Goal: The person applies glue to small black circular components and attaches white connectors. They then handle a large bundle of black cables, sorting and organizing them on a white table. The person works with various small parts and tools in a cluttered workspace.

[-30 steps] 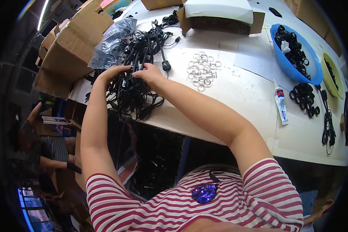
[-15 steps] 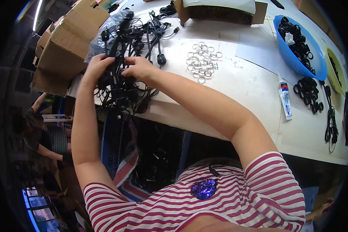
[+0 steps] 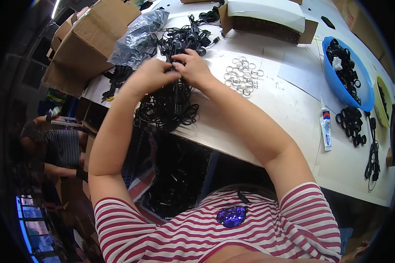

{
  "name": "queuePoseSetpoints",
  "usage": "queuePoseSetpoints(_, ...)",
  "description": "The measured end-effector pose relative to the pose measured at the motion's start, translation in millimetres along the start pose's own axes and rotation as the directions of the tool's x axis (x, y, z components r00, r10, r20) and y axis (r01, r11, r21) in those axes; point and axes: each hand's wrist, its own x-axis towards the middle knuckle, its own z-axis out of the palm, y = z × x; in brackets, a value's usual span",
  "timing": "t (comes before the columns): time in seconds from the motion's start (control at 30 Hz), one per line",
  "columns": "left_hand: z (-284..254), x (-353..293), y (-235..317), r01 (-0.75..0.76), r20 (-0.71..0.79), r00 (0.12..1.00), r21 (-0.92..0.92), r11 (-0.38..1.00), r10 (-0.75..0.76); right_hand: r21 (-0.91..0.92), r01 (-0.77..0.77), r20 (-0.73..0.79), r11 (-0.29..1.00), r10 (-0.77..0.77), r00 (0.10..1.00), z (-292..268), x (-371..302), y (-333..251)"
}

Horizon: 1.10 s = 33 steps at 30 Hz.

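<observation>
A tangled heap of black cables (image 3: 166, 109) lies at the left part of the table, some loops hanging at its front edge. Both hands are over its middle, fingertips close together. My left hand (image 3: 153, 76) is closed, thumb and fingers pinching at a black cable. Facing it, my right hand (image 3: 194, 69) has its fingers curled on the same dark strands. Exactly which strand each one grips is partly hidden by the fingers. More cables with thick black plug-like ends (image 3: 180, 44) lie just beyond the hands.
Clear rings (image 3: 243, 74) lie right of the cables. Further right are a glue tube (image 3: 326, 129), black rings (image 3: 351, 125), a coiled cable (image 3: 373, 162), a blue basin (image 3: 368, 94) and a yellow one (image 3: 378, 83). A plastic bag (image 3: 138, 41) and cardboard boxes (image 3: 103, 28) stand left; another person (image 3: 59, 149) is beyond.
My hands have come closer together and moved right with the cables, the fingers now closed. The plastic bag shows more fully. The whole view has shifted slightly.
</observation>
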Motion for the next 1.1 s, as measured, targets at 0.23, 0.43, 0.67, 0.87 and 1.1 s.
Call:
queuePoseSetpoints(0.23, 8, -11, -107, 0.236, -0.298, 0.857, -0.499, 0.834, -0.421, 0.137, -0.102, -0.162, 0.985, 0.124, 0.979, 7, 1, -11)
queuePoseSetpoints(0.43, 32, -43, -65, 0.389, 0.241, 0.876, -0.866, 0.314, -0.418, 0.288, -0.431, -0.189, 0.855, 0.492, 0.850, 16, -12, -24)
queuePoseSetpoints(0.67, 46, -53, -63, 0.021, -0.028, 0.938, -0.990, 0.139, -0.346, 0.738, -0.277, -0.056, 0.615, 0.465, 0.883, 41, -23, -27)
queuePoseSetpoints(0.87, 34, -43, -60, -0.115, -0.331, 0.929, -0.679, 0.725, -0.163, 0.877, -0.468, 0.428, 0.106, 0.268, 0.863, 42, -4, -11)
queuePoseSetpoints(1.1, 32, -67, -40, -0.152, -0.193, 0.967, 0.083, 0.985, 0.166, 0.574, -0.176, -0.156, 0.800, 0.317, 0.936, 20, 9, 3)
